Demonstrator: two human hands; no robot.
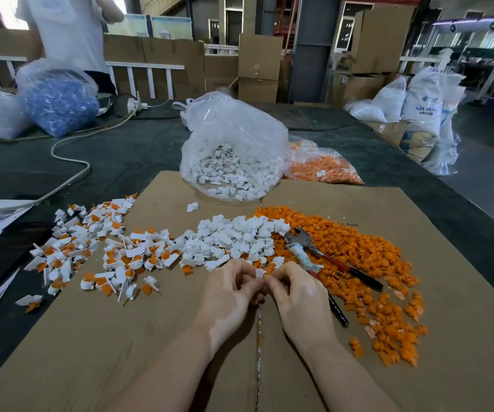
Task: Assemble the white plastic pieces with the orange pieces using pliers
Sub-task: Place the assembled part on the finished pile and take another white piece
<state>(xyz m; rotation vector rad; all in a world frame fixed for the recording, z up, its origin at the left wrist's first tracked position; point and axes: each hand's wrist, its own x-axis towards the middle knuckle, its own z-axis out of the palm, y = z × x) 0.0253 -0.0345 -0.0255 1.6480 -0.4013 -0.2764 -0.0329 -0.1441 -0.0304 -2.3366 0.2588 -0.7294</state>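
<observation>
On a cardboard sheet (121, 337) in a warehouse: joined pieces (97, 254) toward its left edge, many white pieces (240, 236) and orange pieces (367, 263) left, pliers (323, 257) idle, left hand (231, 295) and right hand (296, 295) pinching one white piece (259, 273) mid-sheet.

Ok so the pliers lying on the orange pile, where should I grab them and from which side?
Take the pliers by the two dark-sleeved handles, which splay toward you and to the right, near the right hand. Come from the near right side: the metal head points away up-left, half buried among orange pieces, so the handles are probably the freer, longer hold.
</observation>
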